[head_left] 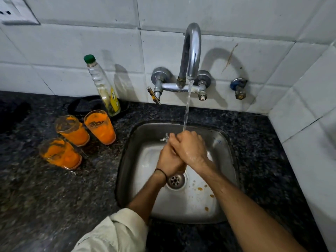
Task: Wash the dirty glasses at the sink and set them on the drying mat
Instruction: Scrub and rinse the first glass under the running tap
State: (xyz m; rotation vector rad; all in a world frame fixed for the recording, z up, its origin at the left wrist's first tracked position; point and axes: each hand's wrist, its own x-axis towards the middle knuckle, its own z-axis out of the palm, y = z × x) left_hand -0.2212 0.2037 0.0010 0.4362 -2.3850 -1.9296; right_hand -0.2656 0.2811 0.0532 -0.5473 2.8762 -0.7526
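Starting nearest the camera, there's a rolled-up cream fabric sleeve (112,231) on the left arm, and both bare forearms reach forward over the square stainless steel sink (127,160) set into the dark speckled granite worktop (54,197). The sink floor has a round metal drain strainer (176,180) with a few small orange specks (200,188) just to the right of it.

Above the drain the hands are pressed together. The right hand (189,148) lies on top with its fingers curled over the left hand (168,160), and it isn't gripping a glass. The left hand's fingers are hidden under the right one, so I can't tell if they're clenched or loose. There's a thin black band (161,171) round the left wrist. A thin stream of water (187,106) lands right on the knuckles and splashes a bit.

The dirty stuff is all on the worktop left of the sink, well apart from the hands: three clear glass tumblers smeared with orange residue, all upright. The nearest tumbler (60,153) is out front, the middle tumbler (72,130) is just behind it, and the far tumbler (101,127) is beside that one, closest to the sink.

Behind them is a tall clear plastic bottle with a green cap and yellow label (103,86), standing by a shallow black dish (85,106). Further back, a chrome gooseneck tap (190,51) is mounted on the white tiled wall (72,42), with a small blue-handled valve (238,88) to its right and a white wall socket (14,11) in the top left corner.
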